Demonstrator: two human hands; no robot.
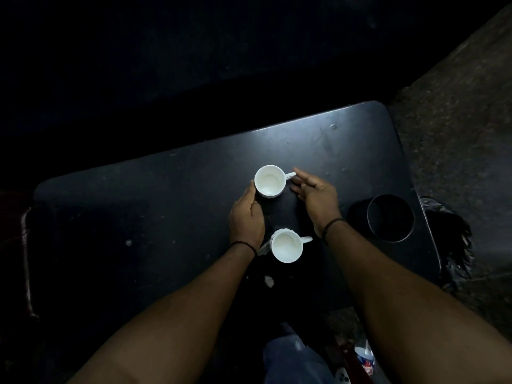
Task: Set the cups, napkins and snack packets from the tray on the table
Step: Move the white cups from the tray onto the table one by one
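Note:
Two empty white cups stand on the black table (166,217). The far cup (270,180) has its handle pointing right. My left hand (246,217) lies flat against that cup's left side, fingers straight. My right hand (313,194) hovers at the handle with its fingers spread, and I see no firm grip on it. The near cup (286,245) stands between my wrists, handle also to the right. A pale folded piece, maybe a napkin (264,248), shows under its left edge. No tray is visible in the dim light.
A round cup-holder hole (390,217) is sunk into the table's right end. A small white scrap (268,281) lies near the front edge. Below the table are my jeans-clad knee (291,358) and a red, white and blue packet (365,357). Rough ground lies to the right.

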